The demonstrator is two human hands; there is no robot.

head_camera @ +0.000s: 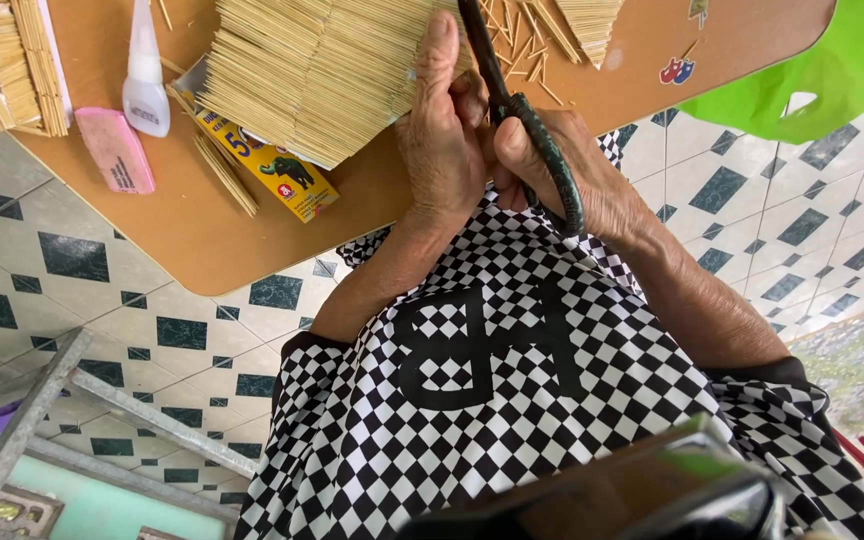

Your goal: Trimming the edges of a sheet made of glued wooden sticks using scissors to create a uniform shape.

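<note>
My left hand [442, 140] presses its thumb and palm on the near edge of a flat panel of glued thin wooden sticks [322, 70] lying on the brown table [192, 230]. My right hand [572, 175] grips dark scissors [522, 110], fingers through the green-black handle loop, blades pointing away over the panel's right side. Loose cut sticks [527, 50] lie scattered beyond the blades.
A white glue bottle [144, 75] and a pink eraser block [115, 150] lie at the left. A yellow box [272, 170] sits under the panel. Another stick-built piece [2, 70] is at far left. A green bag [812, 70] lies right; a metal frame [82, 410] stands on the tiled floor.
</note>
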